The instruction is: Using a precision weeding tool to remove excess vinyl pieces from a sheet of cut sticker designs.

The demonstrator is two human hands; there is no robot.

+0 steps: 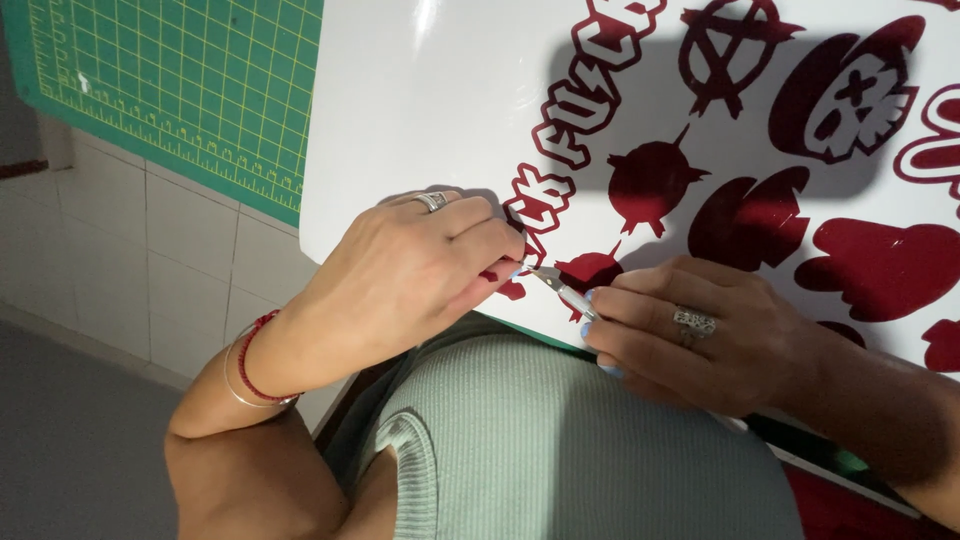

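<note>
Weeding tool (562,291) in right hand (700,335), tip seemingly up-left toward left hand (415,275)

Slim metal pick (562,291) on red-decal white sheet (420,110)

White tiled wall (150,250) w/ grey floor (70,450), dim light.

vinyl sheet (420,110): cut off top, right | tool (562,291): rear hidden in right hand (700,335)
</note>
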